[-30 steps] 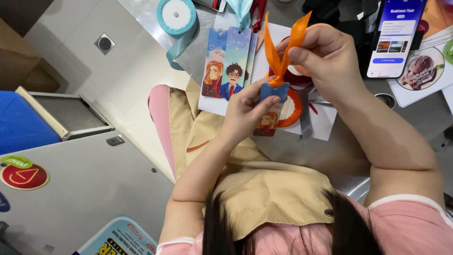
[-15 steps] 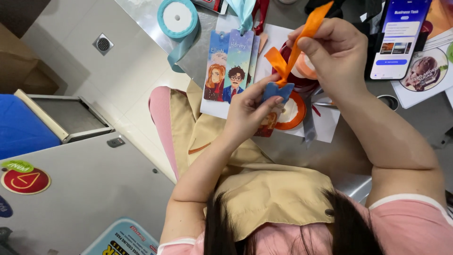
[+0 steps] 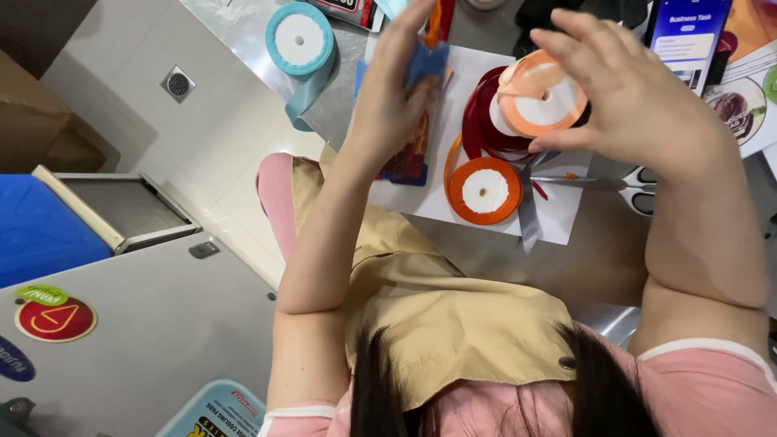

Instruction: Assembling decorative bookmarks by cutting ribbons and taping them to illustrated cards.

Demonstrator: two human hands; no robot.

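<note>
Item one, as I logged it from the remote feed: a small blue piece [image 3: 426, 63] with a strip of orange ribbon [image 3: 435, 20] rising from it, held up above the table near the top of the frame. The left hand [image 3: 388, 105] was closed around it, thumb and fingers pinching it from the side, I judged so that the ribbon could hang free of the clutter below.

Item two: the right hand [image 3: 639, 101], fingers spread and curved, with nothing gripped that I could see. It hovered over a pale peach ribbon spool [image 3: 544, 95], just beside it or brushing it; I could not tell which. The blue piece lay to that hand's left, apart from it, with the spool between.

Item three: a dark red ribbon [image 3: 477, 113], loosely coiled against the peach spool.

Item four: an orange ribbon spool [image 3: 484, 190], lying flat on a white sheet [image 3: 558, 218], near the table edge.

Item five: scissors [image 3: 639, 184], partly hidden under the right wrist.

Item six: a light blue ribbon spool [image 3: 299, 39], well apart on the grey table [image 3: 243, 24], its tail trailing down.

Item seven: a phone [image 3: 688, 32], propped with its screen lit, beyond the right hand.
</note>
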